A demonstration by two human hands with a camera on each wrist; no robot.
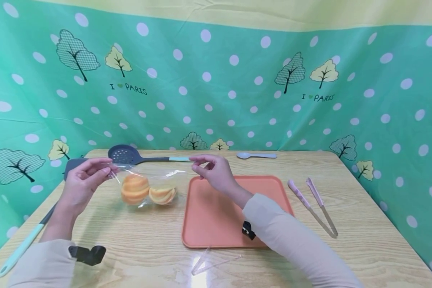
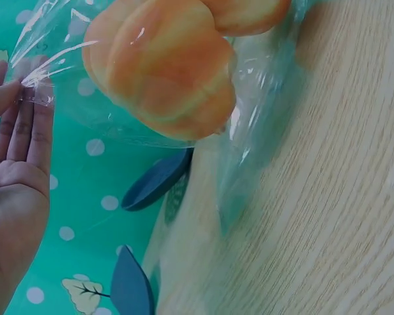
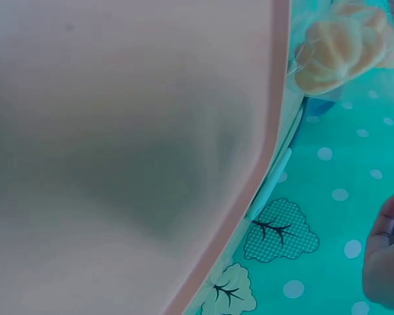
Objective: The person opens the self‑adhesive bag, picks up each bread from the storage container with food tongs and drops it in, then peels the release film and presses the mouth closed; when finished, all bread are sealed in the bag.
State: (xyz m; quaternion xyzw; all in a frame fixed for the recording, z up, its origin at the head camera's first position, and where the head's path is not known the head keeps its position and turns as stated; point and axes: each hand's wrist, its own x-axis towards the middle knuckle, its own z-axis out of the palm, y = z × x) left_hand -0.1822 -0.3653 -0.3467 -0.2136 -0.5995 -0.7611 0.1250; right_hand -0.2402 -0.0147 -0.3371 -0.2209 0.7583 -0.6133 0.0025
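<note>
A clear plastic bag [image 1: 181,178] holds two ridged, orange-brown bread rolls [image 1: 135,189]. My left hand [image 1: 83,183] pinches the bag's left end between thumb and fingers, above the table. In the left wrist view, the rolls [image 2: 161,69] hang inside the bag beside the left hand [image 2: 16,177]. Over the far left part of the coral tray [image 1: 219,224], my right hand [image 1: 216,172] hovers with loosely bent fingers. It is near the bag's right end, and nothing is visible in its grasp. The right wrist view shows that hand [image 3: 389,256] only partly, apart from the bag.
A dark skimmer [image 1: 124,154] lies at the back, and a dark spatula with a mint handle [image 1: 23,250] is at the left. A pale blue spoon [image 1: 255,155] rests behind the tray. Lilac-handled tongs [image 1: 322,212] lie right. In front is a V-shaped clear strip [image 1: 216,266].
</note>
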